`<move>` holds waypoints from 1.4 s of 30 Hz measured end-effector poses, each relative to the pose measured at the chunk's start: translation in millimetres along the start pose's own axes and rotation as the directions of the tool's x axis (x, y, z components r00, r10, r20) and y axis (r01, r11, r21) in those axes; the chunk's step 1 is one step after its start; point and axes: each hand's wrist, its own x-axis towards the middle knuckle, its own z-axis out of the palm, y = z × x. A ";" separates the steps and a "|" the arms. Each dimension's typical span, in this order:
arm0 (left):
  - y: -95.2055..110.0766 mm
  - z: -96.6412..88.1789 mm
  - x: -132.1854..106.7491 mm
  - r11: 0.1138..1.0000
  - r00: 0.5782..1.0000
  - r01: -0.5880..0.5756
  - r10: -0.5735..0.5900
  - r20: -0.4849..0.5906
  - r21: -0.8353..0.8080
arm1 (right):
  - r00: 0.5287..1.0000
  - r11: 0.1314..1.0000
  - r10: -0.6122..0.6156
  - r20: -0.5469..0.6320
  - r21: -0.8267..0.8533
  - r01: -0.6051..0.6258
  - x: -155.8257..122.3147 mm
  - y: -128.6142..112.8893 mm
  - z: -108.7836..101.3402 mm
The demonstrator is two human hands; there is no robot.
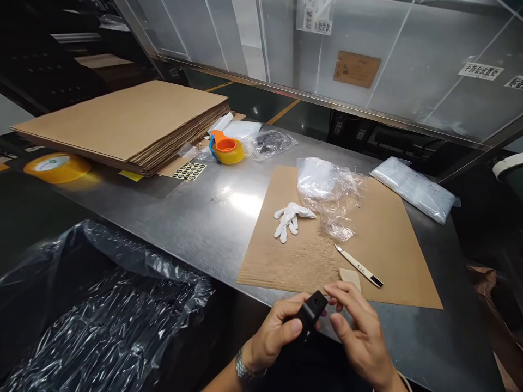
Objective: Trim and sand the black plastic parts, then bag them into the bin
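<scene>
Left hand grips a black part; right hand curls half open beside it. Beyond them, knife and glove lie on cardboard.

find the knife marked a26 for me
In the head view, the knife lies right of centre on the cardboard sheet, just beyond the right hand, beside a small tan scrap.

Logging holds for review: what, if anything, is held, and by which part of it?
The left hand grips a black part by its left side; whether the right hand touches it is unclear.
</scene>
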 end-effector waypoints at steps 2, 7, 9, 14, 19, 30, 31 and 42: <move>4.3 4.6 -0.9 0.977 0.997 -0.074 0.078 -0.011 0.201 | 1.000 0.996 0.023 0.011 0.084 -0.023 -0.6 -12.1 5.0; 1.3 10.8 -16.9 0.897 0.968 -0.008 0.118 -0.223 0.442 | 0.981 0.954 0.193 -0.025 0.238 -0.181 -0.1 -8.3 13.2; -0.3 8.2 -21.6 0.953 0.963 0.003 0.079 -0.256 0.304 | 0.964 0.879 0.267 -0.008 0.412 -0.240 0.8 -3.9 12.8; -7.8 5.8 -18.7 0.932 0.964 0.267 -0.264 0.045 -0.244 | 0.917 0.721 0.399 -0.006 0.620 -0.310 1.2 -5.5 17.7; -26.0 14.4 -17.4 0.672 0.794 0.607 -0.490 0.360 -0.424 | 0.912 0.765 0.408 -0.044 0.562 -0.315 0.2 -10.3 21.9; -29.2 20.6 -22.7 0.668 0.892 0.444 -0.393 0.223 -0.597 | 0.942 0.762 0.336 0.011 0.584 -0.279 -0.3 7.3 18.8; -30.0 20.5 -23.4 0.670 0.886 0.455 -0.406 0.224 -0.586 | 0.936 0.735 0.349 0.043 0.607 -0.302 -0.4 7.2 19.4; -31.0 25.6 -29.7 0.714 0.938 0.329 -0.324 0.125 -0.618 | 0.977 0.827 0.211 0.018 0.530 -0.188 6.8 9.7 14.5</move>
